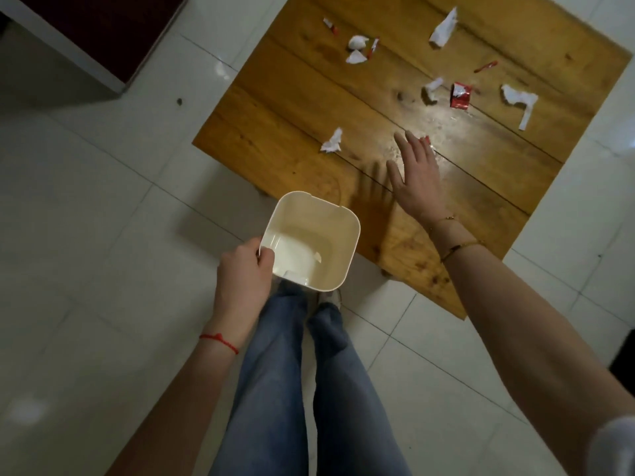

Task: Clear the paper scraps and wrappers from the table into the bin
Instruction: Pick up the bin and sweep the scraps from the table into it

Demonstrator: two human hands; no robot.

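Note:
My left hand (pixel 244 269) grips the near rim of a cream plastic bin (pixel 330 214), held just off the near edge of the wooden table (pixel 285 108). One small white scrap lies inside the bin. My right hand (pixel 417 175) is flat over the table with fingers spread, and a small red wrapper piece (pixel 427 139) peeks out at its fingertips. A white paper scrap (pixel 332 141) lies to the left of that hand. Farther off lie a red foil wrapper (pixel 460 95), several white scraps (pixel 445 29) and a thin red strip (pixel 485 67).
The table stands on a pale tiled floor (pixel 86 201). A dark red cabinet with a white frame (pixel 96 32) is at the top left. My legs in blue jeans (pixel 309 372) stand right by the table's near corner.

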